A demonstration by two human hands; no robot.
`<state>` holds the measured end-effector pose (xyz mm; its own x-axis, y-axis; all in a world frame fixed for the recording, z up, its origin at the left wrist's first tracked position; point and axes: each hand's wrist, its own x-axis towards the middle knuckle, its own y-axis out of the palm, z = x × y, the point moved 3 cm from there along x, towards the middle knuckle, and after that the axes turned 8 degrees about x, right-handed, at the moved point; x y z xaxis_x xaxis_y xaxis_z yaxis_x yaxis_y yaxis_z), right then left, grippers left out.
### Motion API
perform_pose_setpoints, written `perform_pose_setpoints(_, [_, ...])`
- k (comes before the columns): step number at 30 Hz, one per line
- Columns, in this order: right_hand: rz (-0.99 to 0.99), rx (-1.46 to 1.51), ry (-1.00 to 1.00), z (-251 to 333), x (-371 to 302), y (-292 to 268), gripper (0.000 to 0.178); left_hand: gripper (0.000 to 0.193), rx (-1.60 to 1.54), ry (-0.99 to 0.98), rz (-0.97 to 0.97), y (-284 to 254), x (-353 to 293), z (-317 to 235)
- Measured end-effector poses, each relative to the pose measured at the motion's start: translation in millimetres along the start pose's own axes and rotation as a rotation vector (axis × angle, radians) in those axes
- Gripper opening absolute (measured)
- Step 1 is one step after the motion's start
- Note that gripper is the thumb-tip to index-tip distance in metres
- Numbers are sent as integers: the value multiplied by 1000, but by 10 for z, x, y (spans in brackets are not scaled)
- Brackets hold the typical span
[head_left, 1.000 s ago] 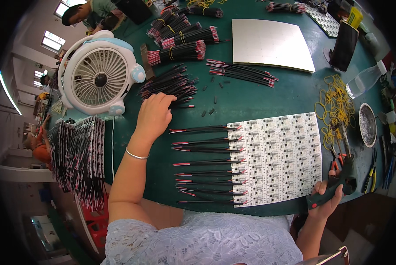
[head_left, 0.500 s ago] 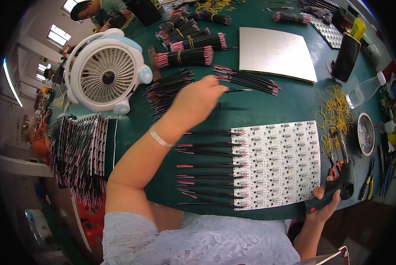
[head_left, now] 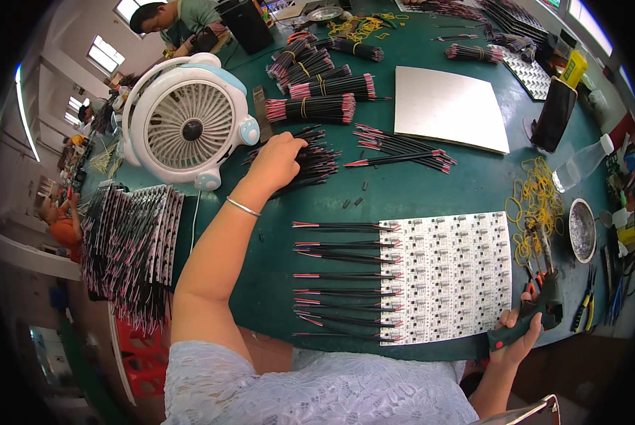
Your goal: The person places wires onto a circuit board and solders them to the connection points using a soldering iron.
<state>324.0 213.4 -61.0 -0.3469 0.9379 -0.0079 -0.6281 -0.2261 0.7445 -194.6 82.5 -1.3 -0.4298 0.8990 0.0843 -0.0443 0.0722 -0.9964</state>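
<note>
My left hand [head_left: 278, 164] rests over a loose heap of thin black wires [head_left: 317, 161] with red and white ends. Its fingers are curled in, and whatever lies between them is hidden. My right hand [head_left: 521, 338] grips a dark green soldering gun [head_left: 553, 297] with a red button, at the table's near right. Between the hands lies a white circuit board panel [head_left: 445, 276] covered in small parts. A row of black wire pairs [head_left: 342, 276] sticks out from its left edge. A smaller group of wires [head_left: 406, 150] lies right of the heap, one across the others.
A white fan [head_left: 190, 127] stands at the left, behind a stack of wired boards [head_left: 137, 248]. Tied wire bundles [head_left: 310, 108] and a pale blank board [head_left: 448, 110] lie farther back. Yellow rubber bands [head_left: 534, 195], a bottle [head_left: 583, 163] and a metal bowl [head_left: 582, 230] are at right.
My left hand has moved left from beside the smaller wire group to the loose heap. The wire it held now appears to lie across that group. My right hand keeps its grip.
</note>
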Motion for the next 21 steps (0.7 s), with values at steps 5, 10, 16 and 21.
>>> perform_pose_setpoints(5, [-49,-12,9,-12,-16,-27,43,28,-19,-6,-61,16,-42,7])
perform_pose_setpoints(10, [-20,6,13,9,-26,14,43,23,91,92,-321,73,-119,-10])
perform_pose_setpoints(16, [-39,-11,23,-9,0,30,43,21,-57,20,-433,-311,-259,-126])
perform_pose_setpoints(21, [-41,-18,30,-4,-8,58,43,16,-1094,-48,-648,-358,-822,-154])
